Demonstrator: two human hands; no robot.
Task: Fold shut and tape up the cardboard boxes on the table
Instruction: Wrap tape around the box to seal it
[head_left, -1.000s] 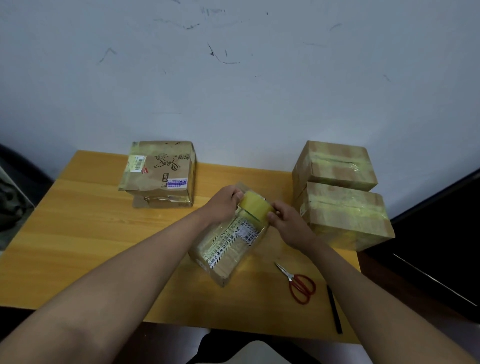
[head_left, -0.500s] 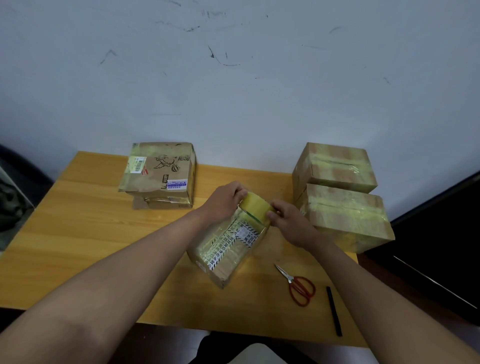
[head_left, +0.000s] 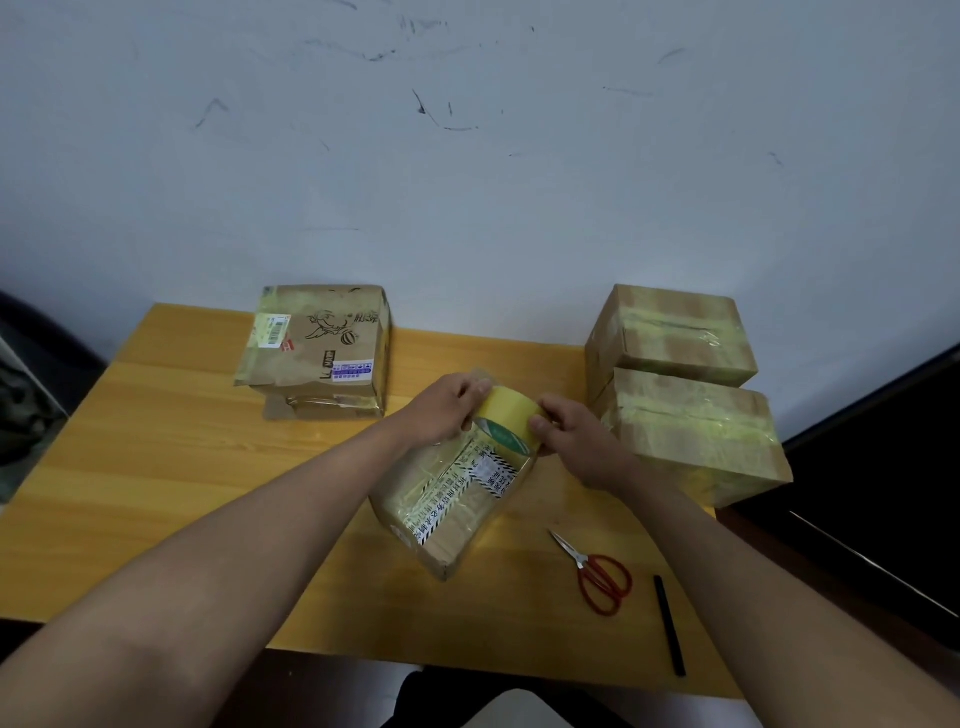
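Head view: both hands held a tape roll (head_left: 506, 422) over the middle box (head_left: 452, 499).
Left hand (head_left: 447, 408) gripped its 9 o'clock side, right hand (head_left: 576, 441) its 3 o'clock side.

The tape roll (head_left: 506, 415) is pale yellow, and the brown box (head_left: 452, 499) under it carries a black-and-white striped label. The scissors (head_left: 597, 574) have red handles, the pen (head_left: 669, 626) is black, and the table (head_left: 156, 467) is honey-coloured wood grain.

Both hands (head_left: 519, 421) grip a tape roll (head_left: 508, 415) over a box (head_left: 452, 499).
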